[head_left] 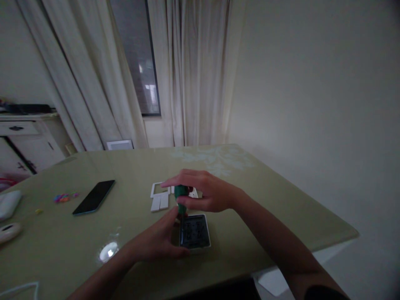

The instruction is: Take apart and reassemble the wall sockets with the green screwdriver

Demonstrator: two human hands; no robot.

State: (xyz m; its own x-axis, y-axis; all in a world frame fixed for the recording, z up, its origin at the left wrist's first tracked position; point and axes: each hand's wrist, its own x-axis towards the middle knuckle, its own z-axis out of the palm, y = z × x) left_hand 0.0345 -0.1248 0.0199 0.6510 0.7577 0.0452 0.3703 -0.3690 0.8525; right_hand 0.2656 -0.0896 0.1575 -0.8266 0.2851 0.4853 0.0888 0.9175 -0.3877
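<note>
In the head view a green-handled screwdriver (180, 195) stands upright, its shaft reaching down to the left edge of a square white box with a black inside (197, 232), which looks like a wall switch seen from the back. My right hand (208, 191) is closed round the top of the handle between thumb and fingers, one finger stretched out. Around the left side of the box my left hand (162, 236) is curled, gripping it on the table. Whether the tip sits in a screw is hidden. White flat plates (159, 202) and a white frame (152, 190) lie just behind.
A dark phone (94, 197) lies on the greenish table (131, 233) to the left. Several small coloured pieces (64, 198) are beside it. White rounded objects (9, 204) stand at the far left edge. Curtains (200, 75) and a wall (312, 104) are behind the table.
</note>
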